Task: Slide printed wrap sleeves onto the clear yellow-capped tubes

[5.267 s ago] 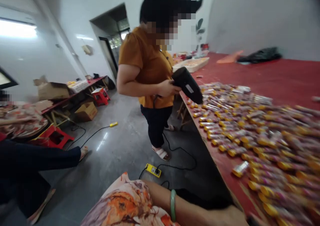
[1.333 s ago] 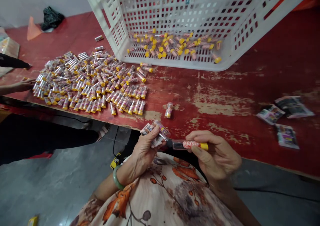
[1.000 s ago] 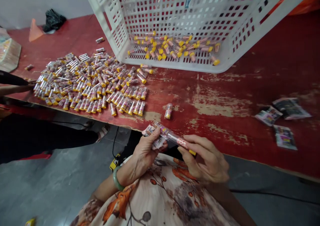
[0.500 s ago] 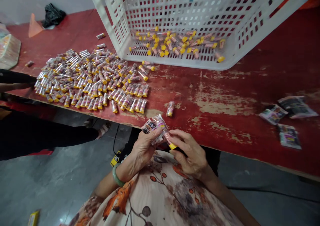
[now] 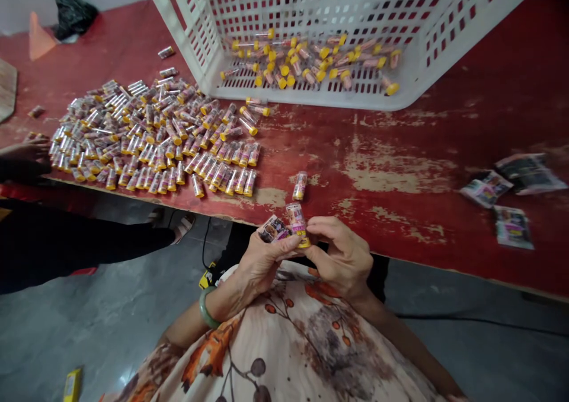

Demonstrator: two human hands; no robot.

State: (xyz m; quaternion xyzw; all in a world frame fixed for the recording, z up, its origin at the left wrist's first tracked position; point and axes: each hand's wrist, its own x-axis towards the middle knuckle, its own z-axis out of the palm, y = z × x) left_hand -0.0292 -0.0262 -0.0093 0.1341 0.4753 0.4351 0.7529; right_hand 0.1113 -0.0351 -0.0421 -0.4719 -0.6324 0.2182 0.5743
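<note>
Tube (image 5: 296, 217) with pink-purple print, yellow end

My view has swung from a standing co-worker down onto the worktop (image 5: 395, 174) and basket (image 5: 391, 99). The right hand (image 5: 342, 257), further right a second ago, has come in close beside the left hand (image 5: 262, 262). The tube (image 5: 297, 219) has gone from bare and sideways to nearly upright inside printed film, yellow end toward the bottom. A co-worker's hand (image 5: 33, 147), mostly hidden half a second back, now shows at the left edge.
</note>
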